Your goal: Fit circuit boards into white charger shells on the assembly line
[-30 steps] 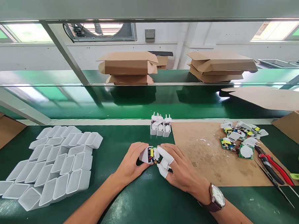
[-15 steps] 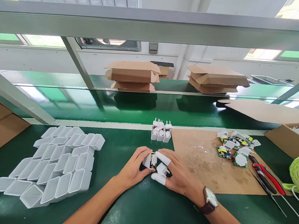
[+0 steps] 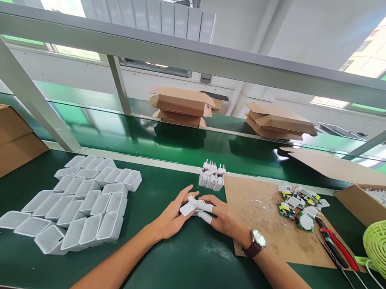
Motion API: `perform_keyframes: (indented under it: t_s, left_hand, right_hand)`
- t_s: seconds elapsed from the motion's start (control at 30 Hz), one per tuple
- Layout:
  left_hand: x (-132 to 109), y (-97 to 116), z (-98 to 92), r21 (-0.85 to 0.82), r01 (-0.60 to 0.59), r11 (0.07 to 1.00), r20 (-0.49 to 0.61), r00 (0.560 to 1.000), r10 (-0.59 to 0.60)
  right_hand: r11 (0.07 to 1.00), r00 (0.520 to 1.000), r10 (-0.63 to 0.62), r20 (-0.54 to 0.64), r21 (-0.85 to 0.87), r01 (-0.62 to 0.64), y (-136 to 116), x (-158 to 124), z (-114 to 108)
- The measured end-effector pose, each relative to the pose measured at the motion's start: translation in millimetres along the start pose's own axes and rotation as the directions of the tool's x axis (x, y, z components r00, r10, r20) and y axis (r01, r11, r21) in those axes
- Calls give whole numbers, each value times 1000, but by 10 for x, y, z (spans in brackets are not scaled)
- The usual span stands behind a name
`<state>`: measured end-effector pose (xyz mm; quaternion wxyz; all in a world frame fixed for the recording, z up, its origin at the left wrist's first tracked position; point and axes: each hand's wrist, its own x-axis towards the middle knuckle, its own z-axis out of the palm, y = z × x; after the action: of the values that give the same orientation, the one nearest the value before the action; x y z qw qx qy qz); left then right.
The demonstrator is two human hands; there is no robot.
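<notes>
My left hand (image 3: pixel 174 214) is closed around a small white plug charger (image 3: pixel 188 206), whose flat end piece tilts up between my hands. My right hand (image 3: pixel 224 214), with white finger cots on the thumb and index finger, pinches at the charger's right side. The fingers cover much of the charger, and its inside is hidden. Beyond my hands, several white charger housings (image 3: pixel 211 182) stand in a row with circuit boards and pronged plug pieces on top. To the left, many open white plastic housings (image 3: pixel 101 204) lie grouped on the green table (image 3: pixel 185 264).
A brown board (image 3: pixel 257 218) on the right carries green circuit boards (image 3: pixel 300 208), red-and-black pliers (image 3: pixel 336 247) and tweezers. A green fan (image 3: pixel 385 251) and a carton (image 3: pixel 358 201) flank it. Folded cardboard boxes (image 3: pixel 181 103) lie behind, beneath a metal frame (image 3: pixel 189 49).
The charger has turned in my hands: its open side with the circuit board no longer shows, and the white plug piece now faces up. My head view has tilted.
</notes>
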<state>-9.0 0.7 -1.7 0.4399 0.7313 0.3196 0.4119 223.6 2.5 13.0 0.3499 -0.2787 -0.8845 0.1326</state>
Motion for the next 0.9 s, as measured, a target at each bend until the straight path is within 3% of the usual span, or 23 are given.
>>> perform_keyframes:
  t_s: [0.27, 0.47, 0.63, 0.7, 0.8, 0.9]
  left_hand:
    - [-52, -26, 40, 112, 19, 994, -164, 986, 0]
    - [-47, 19, 76, 204, -60, 977, -168, 981, 95]
    - [-2, 81, 60, 243, -162, 956, -214, 953, 216]
    - [2, 99, 55, 221, -200, 954, -221, 943, 249]
    - [-10, 90, 63, 165, -130, 978, -193, 968, 161]
    - [-25, 52, 72, 197, -39, 980, -142, 987, 68]
  right_hand:
    - [999, 983, 7, -183, -30, -13, -134, 22, -46]
    - [996, 997, 79, 4, -33, -79, -144, -66, -11]
    - [995, 992, 61, -112, -72, -69, -153, -117, -22]
    - [993, 992, 87, -88, -70, -93, -161, -123, -28]
    - [989, 991, 129, 29, -81, -127, -166, -139, -5]
    - [981, 986, 166, -8, -104, -166, -170, -164, 38]
